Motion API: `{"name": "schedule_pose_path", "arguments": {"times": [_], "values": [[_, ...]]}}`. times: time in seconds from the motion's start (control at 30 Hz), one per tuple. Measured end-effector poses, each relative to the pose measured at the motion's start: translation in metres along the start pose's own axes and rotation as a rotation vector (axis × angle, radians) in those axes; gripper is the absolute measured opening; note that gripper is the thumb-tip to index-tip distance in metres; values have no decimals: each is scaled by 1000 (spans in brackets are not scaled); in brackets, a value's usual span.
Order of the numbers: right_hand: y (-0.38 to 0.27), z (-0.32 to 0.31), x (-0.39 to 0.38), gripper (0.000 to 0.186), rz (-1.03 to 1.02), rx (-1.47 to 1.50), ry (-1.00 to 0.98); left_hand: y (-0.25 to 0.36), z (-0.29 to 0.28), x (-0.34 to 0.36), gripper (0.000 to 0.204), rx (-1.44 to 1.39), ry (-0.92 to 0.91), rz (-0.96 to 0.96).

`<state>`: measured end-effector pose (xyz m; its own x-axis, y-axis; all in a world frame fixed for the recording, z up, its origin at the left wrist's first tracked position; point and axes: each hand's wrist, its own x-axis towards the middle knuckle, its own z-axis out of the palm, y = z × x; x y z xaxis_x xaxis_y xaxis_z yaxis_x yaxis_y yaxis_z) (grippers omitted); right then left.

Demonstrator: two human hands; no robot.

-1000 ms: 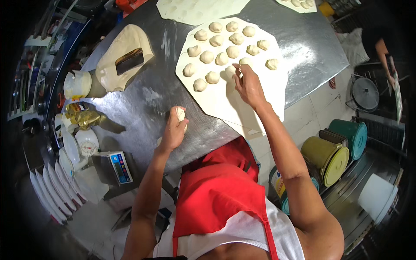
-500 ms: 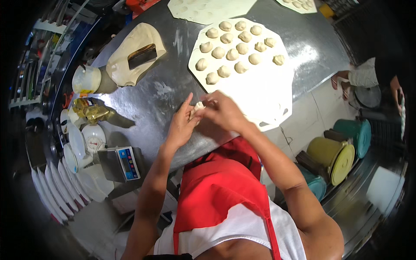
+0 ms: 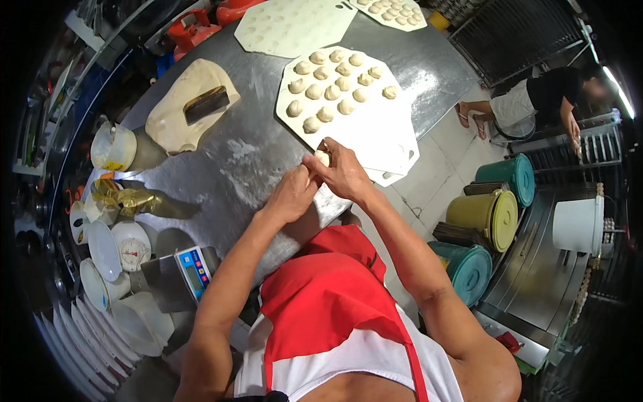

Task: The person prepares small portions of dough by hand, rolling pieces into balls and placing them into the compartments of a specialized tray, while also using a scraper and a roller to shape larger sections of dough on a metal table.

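Observation:
Between my two hands is a small piece of pale dough (image 3: 323, 158), just off the near edge of a white many-sided tray (image 3: 365, 144). My right hand (image 3: 343, 175) is closed round it, thumb and fingers pinching. Against its near side my left hand (image 3: 293, 192) presses with curled fingers, which partly hide the dough. Rows of rounded dough balls (image 3: 331, 92) cover the far part of the tray. To the left, a large flat slab of dough (image 3: 171, 114) lies on the steel table (image 3: 241, 161), and a dark, wooden-looking scraper (image 3: 206, 105) rests on it.
Two more trays stand farther back, one pale with round hollows (image 3: 288, 30). Along the left lie a white tub (image 3: 114, 146), a gold packet (image 3: 137, 201), bowls and a digital scale (image 3: 193, 271). Lidded bins (image 3: 502, 221) line the right; a person (image 3: 536, 100) is beyond.
My left hand's fingers, stretched out before, are now curled against the dough. Both hands have come closer together round it. The whole view has shifted, showing more of the right side.

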<state>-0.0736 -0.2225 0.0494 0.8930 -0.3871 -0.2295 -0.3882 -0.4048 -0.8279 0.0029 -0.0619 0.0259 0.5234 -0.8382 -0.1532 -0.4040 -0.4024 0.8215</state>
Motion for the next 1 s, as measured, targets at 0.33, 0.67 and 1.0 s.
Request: {"name": "schedule_pose_path", "arguments": {"times": [0.33,0.67,1.0], "values": [[12,-22,1,40,-65,46,112,23,14,22,28,57,76,145],[65,-53,22,37,-64,82,14,-40,78,129,40,-3,-13,-236],[176,-164,191,38,-22,-244,54,-16,82,105,28,-65,66,-386]]}}
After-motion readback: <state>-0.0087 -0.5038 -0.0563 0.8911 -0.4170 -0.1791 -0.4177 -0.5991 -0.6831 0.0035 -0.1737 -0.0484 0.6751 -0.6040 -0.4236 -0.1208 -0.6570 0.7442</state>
